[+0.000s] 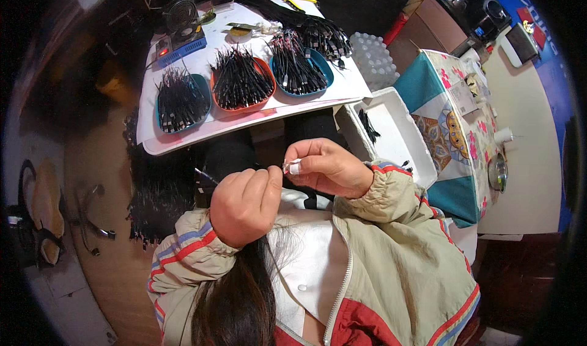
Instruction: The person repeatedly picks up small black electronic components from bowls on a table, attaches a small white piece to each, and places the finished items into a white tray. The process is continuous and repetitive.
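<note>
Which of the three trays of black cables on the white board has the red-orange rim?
The middle tray, between two blue-rimmed trays: the left tray and the right tray. All three hold bundles of short black cables.

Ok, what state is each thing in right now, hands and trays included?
Left hand: fisted on a thin black wire.
Right hand: pinching a small white piece.
Three trays: full of black cables.
White foam box: open, nearly empty.

The white desk (183,126) is brightly lit from above, slightly glaring; its edges are bent by fisheye distortion. The picture's corners are darkened, the left side dim.
</note>
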`<action>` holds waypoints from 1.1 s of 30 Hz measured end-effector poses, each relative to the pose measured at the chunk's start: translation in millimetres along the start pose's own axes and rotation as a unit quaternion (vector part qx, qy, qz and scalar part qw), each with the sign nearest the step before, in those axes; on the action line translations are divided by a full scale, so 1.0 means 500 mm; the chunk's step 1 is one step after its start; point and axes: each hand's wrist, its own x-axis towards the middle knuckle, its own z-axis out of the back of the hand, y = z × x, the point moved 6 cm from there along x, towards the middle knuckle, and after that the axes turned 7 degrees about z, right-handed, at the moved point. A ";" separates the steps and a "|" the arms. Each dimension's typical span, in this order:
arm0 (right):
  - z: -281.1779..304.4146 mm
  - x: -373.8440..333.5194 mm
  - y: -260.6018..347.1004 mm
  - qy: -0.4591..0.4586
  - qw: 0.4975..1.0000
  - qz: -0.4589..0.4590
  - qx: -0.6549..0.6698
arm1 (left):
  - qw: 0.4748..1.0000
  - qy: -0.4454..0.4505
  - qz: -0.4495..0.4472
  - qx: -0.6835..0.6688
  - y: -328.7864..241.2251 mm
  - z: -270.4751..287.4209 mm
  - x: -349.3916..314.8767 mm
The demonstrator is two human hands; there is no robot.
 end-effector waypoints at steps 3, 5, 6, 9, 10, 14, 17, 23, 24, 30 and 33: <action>0.002 -0.011 0.010 -0.014 0.990 0.073 -0.123 | 0.991 -0.011 0.083 -0.107 0.019 0.004 0.004; -0.011 -0.031 0.054 -0.035 0.903 0.216 -0.369 | 0.955 0.020 0.197 -0.221 0.043 0.008 -0.005; -0.031 -0.047 0.084 -0.051 0.763 0.313 -0.563 | 0.935 0.029 0.252 -0.249 0.052 0.006 -0.010; -0.093 -0.073 0.105 0.004 0.540 0.513 -0.667 | 0.880 0.055 0.337 -0.330 0.065 -0.002 -0.019; -0.103 -0.076 0.105 0.016 0.495 0.532 -0.687 | 0.867 0.059 0.352 -0.348 0.067 -0.005 -0.020; -0.114 -0.065 0.094 0.038 0.444 0.529 -0.722 | 0.852 0.073 0.360 -0.372 0.069 -0.011 -0.024; -0.089 -0.040 0.083 0.036 0.564 0.430 -0.703 | 0.914 0.061 0.274 -0.293 0.057 -0.002 -0.017; -0.011 -0.023 -0.024 0.005 0.994 -0.099 0.042 | 0.999 0.021 -0.026 0.013 0.005 -0.004 -0.010; -0.017 -0.029 -0.020 0.021 0.996 -0.074 0.035 | 0.999 0.009 -0.013 -0.028 0.011 0.000 -0.009; -0.064 -0.052 0.087 0.017 0.775 0.331 -0.537 | 0.934 0.040 0.211 -0.286 0.052 0.011 -0.013; -0.107 -0.067 0.104 0.074 0.564 0.494 -0.657 | 0.902 0.046 0.255 -0.345 0.057 0.006 -0.015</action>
